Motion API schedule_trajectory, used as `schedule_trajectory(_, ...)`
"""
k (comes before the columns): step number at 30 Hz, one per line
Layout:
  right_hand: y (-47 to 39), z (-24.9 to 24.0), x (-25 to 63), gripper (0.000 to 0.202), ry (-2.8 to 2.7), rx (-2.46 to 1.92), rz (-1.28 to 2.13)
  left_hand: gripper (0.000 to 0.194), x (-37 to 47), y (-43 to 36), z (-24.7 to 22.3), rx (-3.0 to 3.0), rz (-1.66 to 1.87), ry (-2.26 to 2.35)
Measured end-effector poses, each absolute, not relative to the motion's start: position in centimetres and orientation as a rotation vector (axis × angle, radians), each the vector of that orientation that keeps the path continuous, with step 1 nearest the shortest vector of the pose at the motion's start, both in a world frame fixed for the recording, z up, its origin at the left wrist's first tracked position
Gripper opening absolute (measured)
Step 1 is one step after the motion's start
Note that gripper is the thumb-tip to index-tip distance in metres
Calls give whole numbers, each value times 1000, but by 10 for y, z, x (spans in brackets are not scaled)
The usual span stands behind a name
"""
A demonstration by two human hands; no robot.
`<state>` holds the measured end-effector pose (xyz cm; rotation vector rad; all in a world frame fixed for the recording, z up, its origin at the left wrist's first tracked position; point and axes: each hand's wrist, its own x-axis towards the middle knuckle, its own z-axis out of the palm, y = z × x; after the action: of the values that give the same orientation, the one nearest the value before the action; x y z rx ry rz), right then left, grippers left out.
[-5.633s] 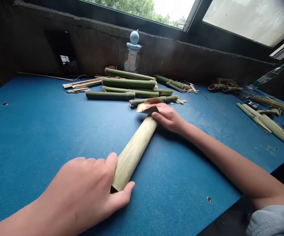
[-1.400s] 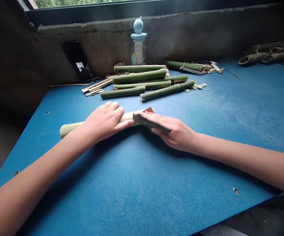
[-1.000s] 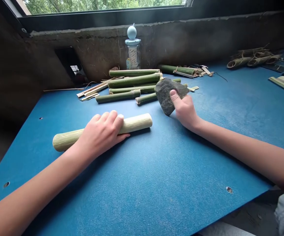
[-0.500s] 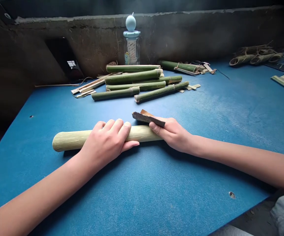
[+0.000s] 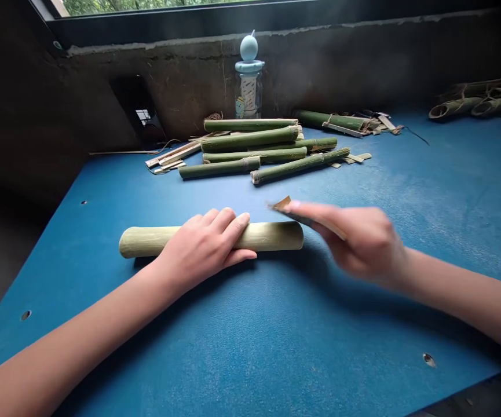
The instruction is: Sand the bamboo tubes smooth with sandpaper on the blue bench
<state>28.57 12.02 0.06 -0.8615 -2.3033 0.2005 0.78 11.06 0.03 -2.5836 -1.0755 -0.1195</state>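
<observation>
A pale, peeled bamboo tube (image 5: 276, 236) lies crosswise on the blue tabletop (image 5: 250, 336). My left hand (image 5: 209, 240) is wrapped over its middle from above, pressing it to the table. In my right hand (image 5: 358, 237), pinched between thumb and fingers, is a folded piece of sandpaper (image 5: 285, 204), dark on one side and brown on the other. That hand is smeared by motion and sits just right of the tube's right end, with the sandpaper's tip above that end.
Several green bamboo pieces (image 5: 250, 138) lie at the back, with split strips (image 5: 180, 152) on their left. A clear bottle with a blue lid (image 5: 249, 66) stands behind them. A black phone-like slab (image 5: 137, 107) leans on the wall. Tied bamboo tubes (image 5: 454, 108) lie far right.
My right hand has lifted off the tube and moved right with the sandpaper, uncovering the tube's right end. My left hand keeps its hold. The view has shifted slightly.
</observation>
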Motion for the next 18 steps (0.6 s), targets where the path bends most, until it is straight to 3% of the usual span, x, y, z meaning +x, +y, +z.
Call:
schedule_trajectory(5,147,-3,281,39,-2128,-1084,545,42,6,105,-6,-2464,-161,-924)
schedule_trajectory(9,136,-18,266,40,-2270,-939,817,48,3,109,-8,-2410,-198,-873)
schedule_trajectory(18,115,-20,265,48,-2461,-739,265,63,6,126,0,-2573,-111,-1201)
